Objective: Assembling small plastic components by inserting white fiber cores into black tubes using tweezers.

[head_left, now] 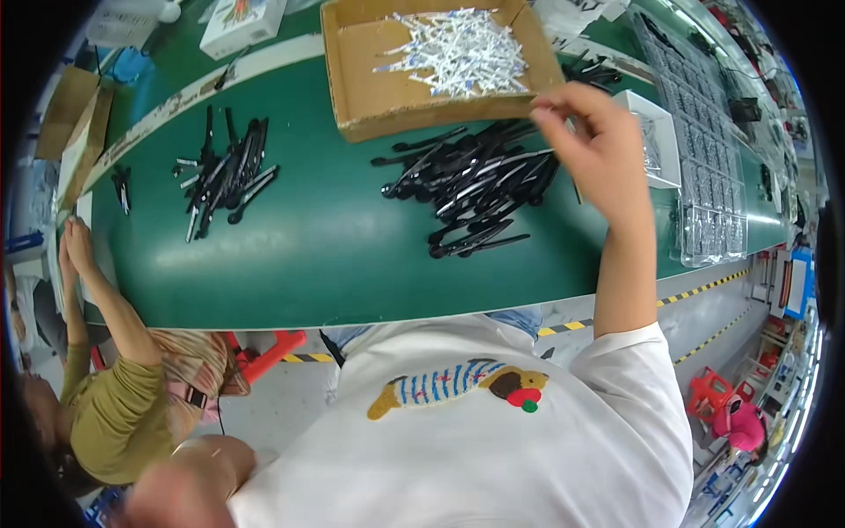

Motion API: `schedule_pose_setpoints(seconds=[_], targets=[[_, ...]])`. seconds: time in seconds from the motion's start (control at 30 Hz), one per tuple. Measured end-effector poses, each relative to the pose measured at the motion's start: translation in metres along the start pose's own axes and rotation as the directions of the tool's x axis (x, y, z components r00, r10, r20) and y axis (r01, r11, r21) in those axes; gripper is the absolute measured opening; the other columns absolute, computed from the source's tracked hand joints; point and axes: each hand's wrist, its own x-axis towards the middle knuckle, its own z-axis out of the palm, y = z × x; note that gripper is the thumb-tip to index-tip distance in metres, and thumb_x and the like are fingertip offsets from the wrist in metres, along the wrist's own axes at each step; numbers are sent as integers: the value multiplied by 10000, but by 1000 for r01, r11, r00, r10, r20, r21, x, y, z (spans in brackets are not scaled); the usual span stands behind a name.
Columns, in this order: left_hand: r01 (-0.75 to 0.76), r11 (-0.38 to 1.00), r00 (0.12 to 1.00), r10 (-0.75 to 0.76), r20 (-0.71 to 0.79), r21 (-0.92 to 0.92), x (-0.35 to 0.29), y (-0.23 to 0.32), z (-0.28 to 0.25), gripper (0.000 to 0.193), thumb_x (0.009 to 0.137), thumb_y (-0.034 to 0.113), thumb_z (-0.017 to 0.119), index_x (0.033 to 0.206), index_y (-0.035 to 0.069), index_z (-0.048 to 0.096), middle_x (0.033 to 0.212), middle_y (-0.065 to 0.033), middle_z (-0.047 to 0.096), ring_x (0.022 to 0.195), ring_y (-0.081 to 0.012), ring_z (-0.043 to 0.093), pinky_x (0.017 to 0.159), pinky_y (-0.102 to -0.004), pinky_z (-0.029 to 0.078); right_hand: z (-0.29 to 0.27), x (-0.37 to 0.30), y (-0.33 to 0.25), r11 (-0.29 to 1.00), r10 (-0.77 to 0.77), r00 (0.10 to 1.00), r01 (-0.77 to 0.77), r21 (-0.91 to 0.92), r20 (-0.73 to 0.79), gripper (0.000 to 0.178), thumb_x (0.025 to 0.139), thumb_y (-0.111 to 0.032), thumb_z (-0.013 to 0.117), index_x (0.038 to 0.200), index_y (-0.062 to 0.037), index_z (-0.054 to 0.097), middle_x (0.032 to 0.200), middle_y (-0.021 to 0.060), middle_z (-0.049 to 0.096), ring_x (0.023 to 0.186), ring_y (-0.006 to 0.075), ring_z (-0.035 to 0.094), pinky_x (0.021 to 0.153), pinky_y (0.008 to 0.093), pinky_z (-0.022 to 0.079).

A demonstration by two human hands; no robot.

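My right hand [598, 145] is raised over the right end of a heap of slim black pieces [480, 172] with shiny strips, by the near right corner of an open cardboard box [370, 119]. Its thumb and fingertips are drawn together; whatever may lie between them is too small to make out. Inside the box is a loose pile of thin white strips [466, 53] with blue marks. My left hand [180, 493] is low at the lower left, off the table and close to my body. Motion smears it, so its fingers cannot be read.
A smaller black heap [224, 176] lies left on the green table [308, 273]. A white box [660, 141] and a clear compartment tray [713, 202] of small parts stand right. At the left sits another person [123, 405], hands at the table's end. Red stools [709, 392] stand beyond.
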Motion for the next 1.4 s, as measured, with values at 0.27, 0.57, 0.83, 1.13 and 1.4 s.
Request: schedule_pose_setpoints(seconds=[0.27, 0.57, 0.83, 1.13, 1.4], targets=[[698, 711, 669, -610, 424, -78, -69, 26, 128, 331, 722, 31, 642, 1052, 30, 624, 1107, -132, 565, 1132, -372, 455, 946, -473, 364, 17, -13, -24, 973, -151, 926, 201, -112, 346, 100, 783, -173, 629, 856, -104, 627, 787, 100, 578, 719, 315, 604, 615, 412, 490], [654, 748, 716, -563, 412, -116, -71, 24, 137, 244, 736, 7, 623, 980, 11, 633, 896, -106, 589, 831, -296, 560, 700, -399, 471, 5, -25, -38, 971, -127, 938, 184, -152, 322, 170, 785, -184, 678, 900, -61, 657, 803, 96, 625, 707, 249, 642, 611, 344, 502], [788, 586, 592, -639, 492, -188, -73, 7, 133, 182, 701, 54, 682, 869, 34, 614, 834, -126, 601, 813, -321, 579, 711, -393, 472, 16, -21, -38, 975, -163, 948, 197, -103, 273, 168, 782, -164, 663, 890, -37, 645, 836, 140, 633, 739, 306, 629, 648, 371, 498], [868, 385, 496, -663, 560, -314, -79, 4, 129, 226, 746, 75, 627, 968, 33, 639, 845, -129, 621, 783, -308, 596, 704, -386, 481, 19, -26, -42, 989, -108, 942, 135, -65, 318, 182, 765, -116, 689, 902, -2, 647, 799, 127, 642, 631, 224, 603, 586, 320, 480], [800, 516, 594, -612, 522, -306, -73, 10, 125, 179, 766, 1, 581, 939, -11, 628, 889, -148, 567, 881, -329, 542, 787, -388, 444, -44, -16, -40, 659, -480, 759, -19, 752, 440, 721, 592, -412, 799, 1081, 89, 626, 564, -4, 509, 488, 69, 433, 439, 217, 308]])
